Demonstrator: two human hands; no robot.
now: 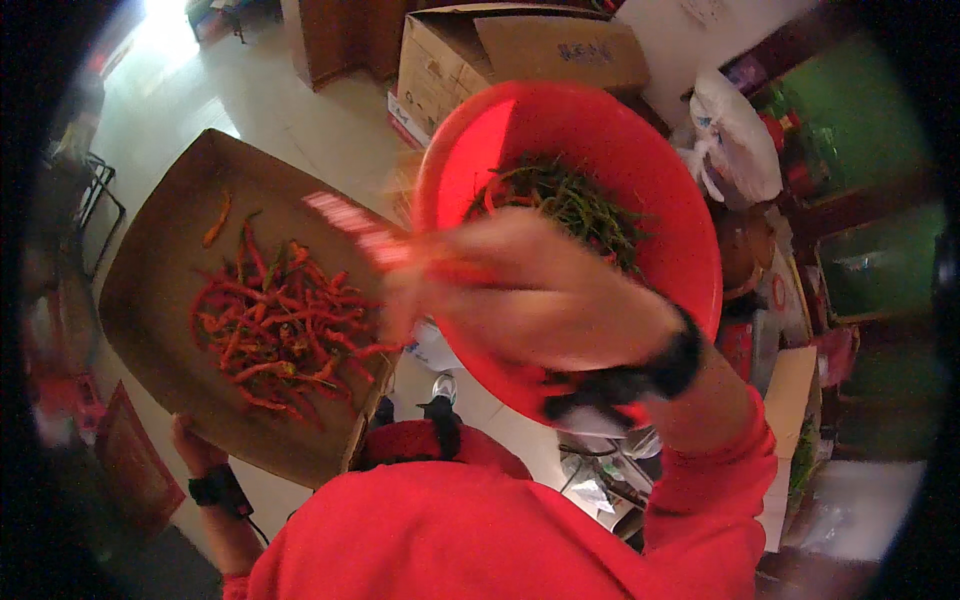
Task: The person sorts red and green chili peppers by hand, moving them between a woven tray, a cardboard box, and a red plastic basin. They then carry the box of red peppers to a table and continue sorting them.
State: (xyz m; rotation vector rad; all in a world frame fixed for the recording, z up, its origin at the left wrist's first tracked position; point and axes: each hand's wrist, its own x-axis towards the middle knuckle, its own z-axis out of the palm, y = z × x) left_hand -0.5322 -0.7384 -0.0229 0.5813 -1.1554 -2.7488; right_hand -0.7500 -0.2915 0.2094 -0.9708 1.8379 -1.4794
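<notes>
My left hand grips the lower left edge of a shallow cardboard tray, which holds a pile of red chili peppers. Blurred by motion, my right hand hangs between the tray and a large red plastic basin. Something red, probably chili peppers, shows at its fingertips, but the blur hides how the fingers close. Green chili peppers lie in the basin, with a few red ones among them. One orange-red pepper rests apart from the pile, near the tray's upper corner.
Behind the basin stands an open cardboard box. A tied white plastic bag sits to the right, beside shelving with green panels. A long cardboard piece is at lower right. A dark metal frame stands at far left.
</notes>
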